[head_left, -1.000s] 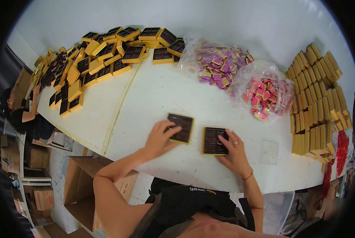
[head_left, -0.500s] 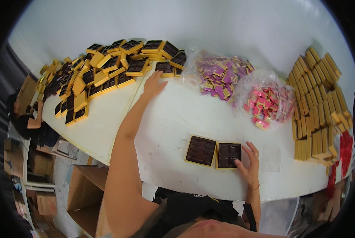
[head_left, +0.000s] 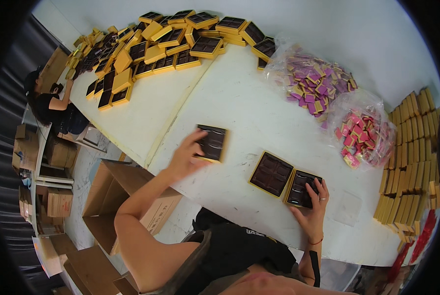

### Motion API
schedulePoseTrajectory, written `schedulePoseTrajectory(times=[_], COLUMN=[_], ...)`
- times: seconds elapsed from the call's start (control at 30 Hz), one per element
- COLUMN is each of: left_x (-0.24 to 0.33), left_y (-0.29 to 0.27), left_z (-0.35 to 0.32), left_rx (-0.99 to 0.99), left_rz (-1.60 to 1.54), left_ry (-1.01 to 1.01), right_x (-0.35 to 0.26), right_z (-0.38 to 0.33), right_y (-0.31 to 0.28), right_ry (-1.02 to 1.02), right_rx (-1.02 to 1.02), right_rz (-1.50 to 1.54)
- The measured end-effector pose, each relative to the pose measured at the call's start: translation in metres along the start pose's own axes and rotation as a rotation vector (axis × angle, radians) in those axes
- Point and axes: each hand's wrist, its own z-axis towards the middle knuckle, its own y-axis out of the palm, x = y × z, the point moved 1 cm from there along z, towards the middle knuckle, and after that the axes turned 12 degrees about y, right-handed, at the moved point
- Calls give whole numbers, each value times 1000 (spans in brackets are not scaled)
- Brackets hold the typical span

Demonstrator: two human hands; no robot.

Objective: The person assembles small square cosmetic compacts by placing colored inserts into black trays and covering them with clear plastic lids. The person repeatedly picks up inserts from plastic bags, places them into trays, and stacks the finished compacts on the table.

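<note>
My left hand (head_left: 183,156) grips a square gold box (head_left: 212,142) by its left side. Dark brown compartments fill the box, which is slightly blurred over the white table. Nearer to me, two more open gold boxes lie side by side. The left one of the pair (head_left: 271,173) has a dark brown divided tray in it and nothing touches it from above. Around the right-hand box (head_left: 299,188) my right hand (head_left: 312,207) is closed, with fingers over its right edge and the thumb at its near edge.
A heap of gold boxes with dark trays (head_left: 166,39) spreads along the back left. Bags of purple pieces (head_left: 313,83) and pink pieces (head_left: 360,135) stand right of it. Gold boxes are stacked (head_left: 412,162) at far right. A clear plastic piece (head_left: 348,208) lies nearby. Another person (head_left: 57,101) sits far left.
My left hand has come back from the heap toward me with a gold box in its grip. My right hand's fingers have closed more onto the right-hand box. The whole view has shifted.
</note>
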Motion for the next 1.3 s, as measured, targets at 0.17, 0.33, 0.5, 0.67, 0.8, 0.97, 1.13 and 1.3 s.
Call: schedulePoseTrajectory(times=[0.17,0.33,0.5,0.67,0.8,0.97,1.13,1.3], left_x=[64,-58,-223,-222,-104,-7,48,57], left_y=[48,5,-20,-17,-13,-30,5,49], left_z=[51,171,224,209,142,11,11,51], left_rx=[-40,234,194,130,53,-411,-196,-333], left_rz=[1,435,946,850,578,339,235,240], left_ry=[136,126,53,262,345,142,-21,140], right_x=[-13,-10,-5,9,10,-1,2,14], right_z=[2,5,11,13,9,12,11,-2], right_y=[2,-5,-2,-1,-3,0,-5,-22], right_ry=[-17,-14,-27,-4,7,0,-18,-30], right_rx=[-24,17,67,119,110,26,-6,20], right_rz=[-98,-96,6,75,45,-47,-79,-131])
